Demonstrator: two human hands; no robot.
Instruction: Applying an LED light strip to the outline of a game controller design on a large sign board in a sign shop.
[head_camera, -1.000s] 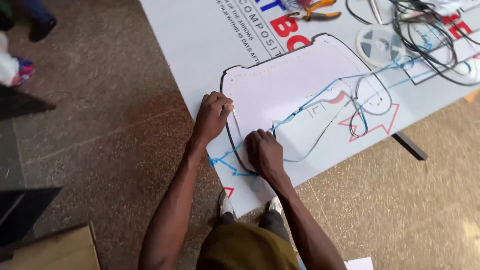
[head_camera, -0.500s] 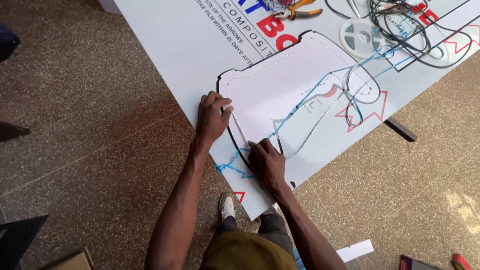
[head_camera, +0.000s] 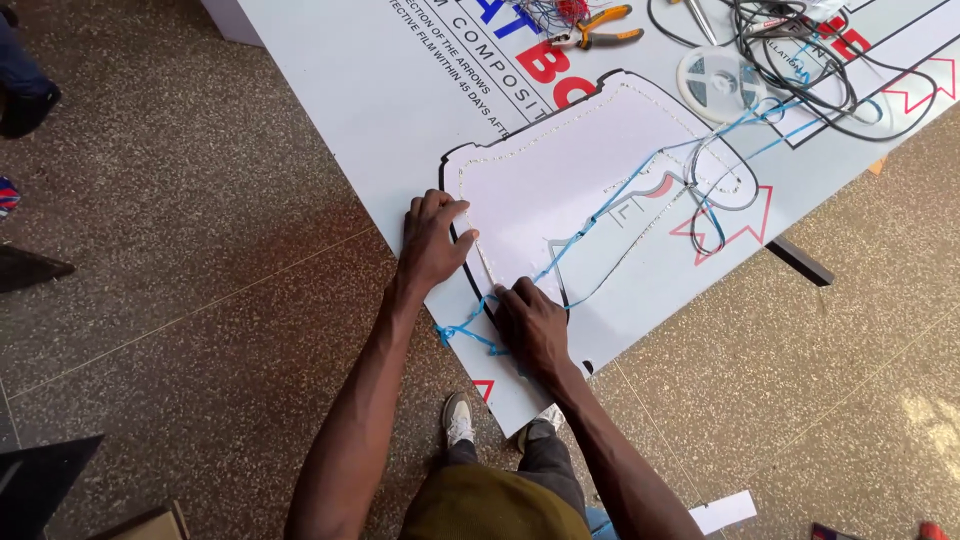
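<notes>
Left hand (head_camera: 432, 240) and right hand (head_camera: 532, 322) press the LED strip (head_camera: 482, 262) along the white cutout's (head_camera: 570, 185) edge.

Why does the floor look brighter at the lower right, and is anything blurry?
Head view: a sunlit patch brightens the floor at lower right; the white panel shows soft even light, no harsh glare; both hands, left and right, look sharp.

Looks like a sign-making workshop: big white printed composite panel (head_camera: 400, 110) laid flat over a speckled terrazzo floor (head_camera: 200, 330), a cut-out shape edged in black trim (head_camera: 590, 190), blue wiring (head_camera: 600, 215), tangled black cables (head_camera: 800, 70), orange-handled pliers (head_camera: 600, 28) and a tape reel (head_camera: 718, 82) scattered about.
</notes>
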